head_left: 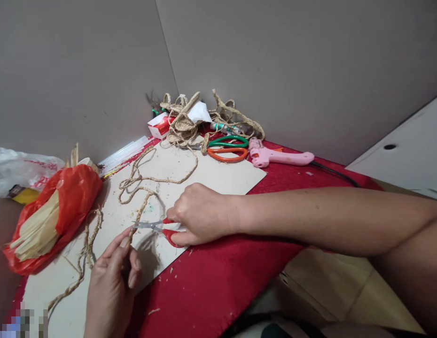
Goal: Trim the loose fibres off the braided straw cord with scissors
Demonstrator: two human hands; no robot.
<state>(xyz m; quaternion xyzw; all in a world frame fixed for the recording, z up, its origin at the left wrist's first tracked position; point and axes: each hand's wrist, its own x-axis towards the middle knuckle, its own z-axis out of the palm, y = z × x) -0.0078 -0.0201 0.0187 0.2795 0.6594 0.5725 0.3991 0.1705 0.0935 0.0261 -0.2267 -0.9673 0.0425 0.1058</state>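
Observation:
Between thumb and fingers, my left hand (114, 272) pinches a braided straw cord (144, 205). A pair of small scissors (148, 225) with red handles is in my right hand (200, 211), thumb and fingers through the loops. Its parted blades lie at the cord, just above my left fingertips. Beyond my hands the cord winds in loose loops over a white board (232, 176). Another braided length (72, 285) runs along the board's left side, past my left hand.
A red plastic bag (77, 188) of dry straw strips lies left. At the back are a tangled heap of braided cord (183, 124), larger scissors (228, 149) with green and orange handles, and a pink glue gun (282, 157) with a cable. Red cloth (204, 291) covers the table; grey panels stand behind.

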